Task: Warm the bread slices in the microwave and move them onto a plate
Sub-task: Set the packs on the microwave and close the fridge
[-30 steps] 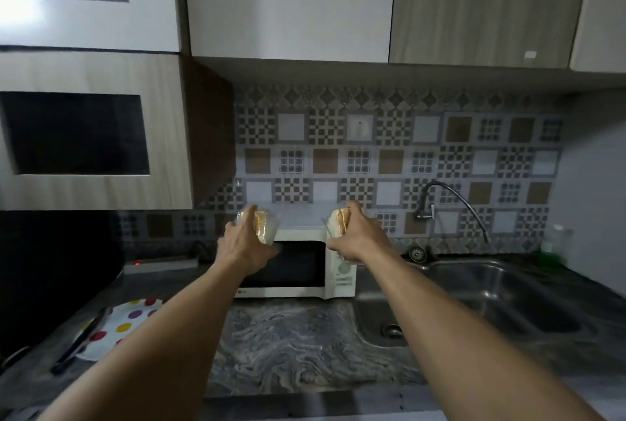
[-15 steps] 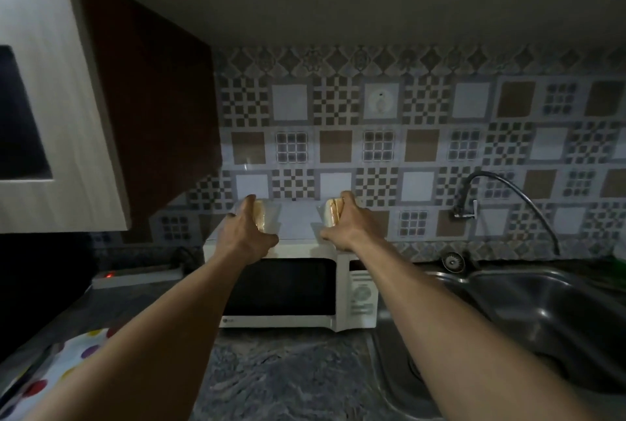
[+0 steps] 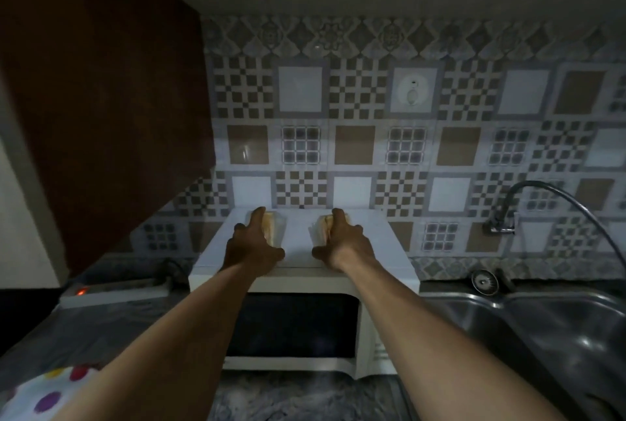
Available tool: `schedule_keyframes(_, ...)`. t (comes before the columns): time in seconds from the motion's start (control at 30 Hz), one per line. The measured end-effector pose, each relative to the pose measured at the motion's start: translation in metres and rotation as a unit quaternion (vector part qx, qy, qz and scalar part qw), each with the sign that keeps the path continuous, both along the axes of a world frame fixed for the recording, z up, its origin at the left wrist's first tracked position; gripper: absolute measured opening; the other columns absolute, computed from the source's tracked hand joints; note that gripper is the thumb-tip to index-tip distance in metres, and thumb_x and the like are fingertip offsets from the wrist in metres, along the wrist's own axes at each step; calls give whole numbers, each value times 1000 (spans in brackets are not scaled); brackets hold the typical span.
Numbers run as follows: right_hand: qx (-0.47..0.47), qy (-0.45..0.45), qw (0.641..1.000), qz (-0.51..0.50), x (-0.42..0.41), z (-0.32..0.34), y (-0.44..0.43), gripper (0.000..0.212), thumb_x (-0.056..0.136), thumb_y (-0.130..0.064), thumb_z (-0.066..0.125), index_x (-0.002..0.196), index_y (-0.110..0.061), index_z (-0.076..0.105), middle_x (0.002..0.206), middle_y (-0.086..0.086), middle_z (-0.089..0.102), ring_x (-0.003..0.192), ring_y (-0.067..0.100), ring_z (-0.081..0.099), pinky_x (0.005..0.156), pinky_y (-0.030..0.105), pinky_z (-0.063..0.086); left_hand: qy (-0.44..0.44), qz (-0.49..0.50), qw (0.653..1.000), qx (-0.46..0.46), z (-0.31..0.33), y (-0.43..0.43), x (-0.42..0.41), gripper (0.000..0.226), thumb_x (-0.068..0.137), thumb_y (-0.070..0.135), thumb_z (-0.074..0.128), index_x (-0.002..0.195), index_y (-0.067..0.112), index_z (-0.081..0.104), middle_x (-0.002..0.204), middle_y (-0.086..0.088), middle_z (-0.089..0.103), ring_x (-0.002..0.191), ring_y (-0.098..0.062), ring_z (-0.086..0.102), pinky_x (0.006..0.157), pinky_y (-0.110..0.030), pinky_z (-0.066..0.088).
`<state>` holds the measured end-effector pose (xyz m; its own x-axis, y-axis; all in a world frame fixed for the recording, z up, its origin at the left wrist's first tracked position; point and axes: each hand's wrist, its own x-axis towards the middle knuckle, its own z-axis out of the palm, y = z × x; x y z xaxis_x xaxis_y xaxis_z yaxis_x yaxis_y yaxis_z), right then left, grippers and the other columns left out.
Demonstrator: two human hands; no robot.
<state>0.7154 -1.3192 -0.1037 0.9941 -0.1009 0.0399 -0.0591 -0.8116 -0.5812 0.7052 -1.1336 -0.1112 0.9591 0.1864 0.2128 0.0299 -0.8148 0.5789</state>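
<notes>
A white microwave [image 3: 382,251] stands on the marbled grey countertop [image 3: 298,400] against a patterned tile backsplash [image 3: 352,143], its dark door [image 3: 291,326] closed. Both bare arms reach forward over the door to the microwave's flat top. The left hand [image 3: 252,248] grips the left bread packet [image 3: 272,227], toasted-looking slices in clear wrap, with its fingers curled along the packet's left side and the thumb closing in at the near end. The right hand [image 3: 342,244] holds the right bread packet [image 3: 321,227] in the same way, fingers curved over its right side and thumb at the near left. The two packets sit on the rear half of the microwave's top, apart from each other with bare white surface between them; whether they bear fully on the top cannot be told. Left of the microwave lies a white power strip [image 3: 115,290] with a red light, and above it hangs a dark brown cabinet side [image 3: 101,99]. Right of the microwave is a steel sink [image 3: 559,336] under a curved faucet [image 3: 542,193]. In front of the microwave, to the left, shows a white polka-dot item [image 3: 44,390], partly hidden by the left arm.
</notes>
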Motion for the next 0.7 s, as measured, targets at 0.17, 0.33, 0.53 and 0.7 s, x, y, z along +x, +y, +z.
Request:
schedule_keyframes(0.17,4,3,1000,-2,31,-11,16,101,86,-39,70,157,-33,-2,147,22,33,130,44,42,107,45,39,-16,-6,1000,-26,-15,3,38,98,75,39,79,151,35,17,134,-14,47,114,-35,55,93,-42,50)
schedule_keyframes(0.33,21,-16,1000,-3,55,-18,23,105,87,-40,70,158,-28,-7,147,25,35,131,44,41,109,46,36,-18,-4,1000,-6,-20,0,68,93,83,39,73,153,32,12,138,-19,41,117,-38,52,96,-46,47)
schedule_keyframes(0.53,7,-38,999,-23,73,-24,22,109,85,-43,73,158,-30,-6,143,25,41,127,43,47,107,48,40,-8,-15,1000,-9,-22,-6,92,93,84,43,71,153,33,9,138,-20,40,119,-40,50,94,-46,47)
schedule_keyframes(0.7,-8,-31,999,-27,87,-22,18,111,83,-46,74,158,-30,-6,142,25,43,127,42,47,106,47,39,-4,-24,1000,-16,-23,-8,103,92,84,43,70,152,35,9,138,-18,38,120,-41,48,96,-47,47)
